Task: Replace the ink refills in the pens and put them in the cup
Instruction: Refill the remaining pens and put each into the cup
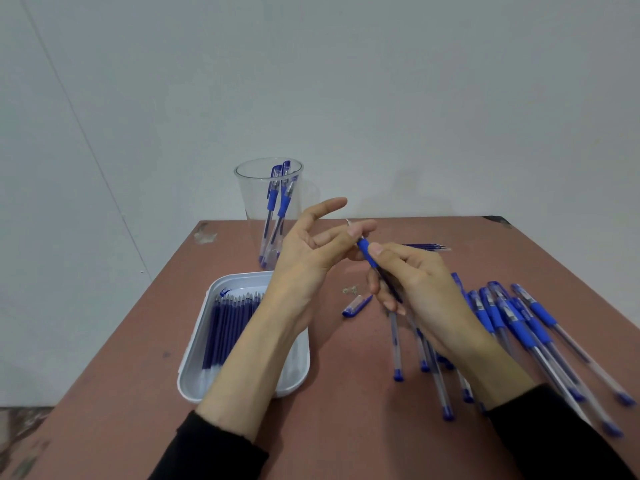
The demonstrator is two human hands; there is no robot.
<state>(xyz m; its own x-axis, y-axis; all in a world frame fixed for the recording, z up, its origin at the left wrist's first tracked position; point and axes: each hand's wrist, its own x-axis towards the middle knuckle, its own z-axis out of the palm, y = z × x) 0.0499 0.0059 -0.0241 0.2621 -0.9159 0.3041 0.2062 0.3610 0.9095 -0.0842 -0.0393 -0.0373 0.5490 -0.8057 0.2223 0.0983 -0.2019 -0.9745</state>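
My right hand (420,282) grips an uncapped blue pen (367,255) by its barrel, tip pointing up and away. My left hand (308,247) pinches the pen's front end near the tip with thumb and a finger, the other fingers spread. The pen's loose cap (356,305) lies on the table below my hands. A clear plastic cup (269,199) stands at the table's far edge with two capped pens inside. A white tray (194,368) at front left holds several blue refills (228,327), partly hidden by my left forearm.
Several capped blue pens (526,327) lie scattered on the brown table (346,427) at the right, some under my right arm. A few loose refills (426,246) lie behind my right hand. A small scrap (349,290) lies near the cap. A pale wall rises behind.
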